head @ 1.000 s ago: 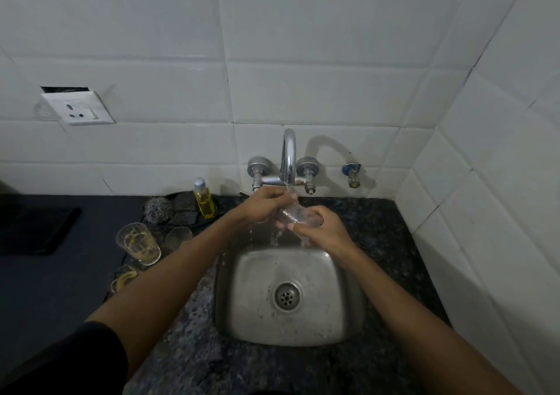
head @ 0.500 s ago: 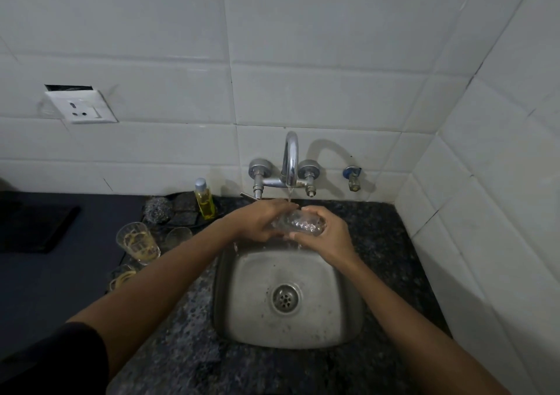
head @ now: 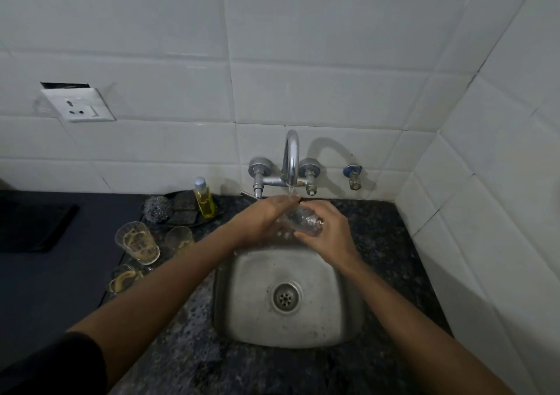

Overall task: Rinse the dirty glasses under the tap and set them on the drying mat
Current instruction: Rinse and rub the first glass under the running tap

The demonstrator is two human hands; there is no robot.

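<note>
Under the curved chrome tap, over the far edge of the small square steel sink, the clear ribbed drinking glass now lies on its side, where a second ago it was held more upright with its mouth turned up to the stream. The left hand has slid further over it, so the thin run of water lands on those knuckles and on the glass. To my eye that means the rinse has gone from filling to rubbing the outside, and this glass is not yet ready for a mat. Each grip is closed on it: the right hand wraps the right end, the left cups the left end. It looks wet, bright and free of streaks. Left of the sink on the speckled dark stone desk, three dirty glasses with yellowish smears wait untouched.
</note>
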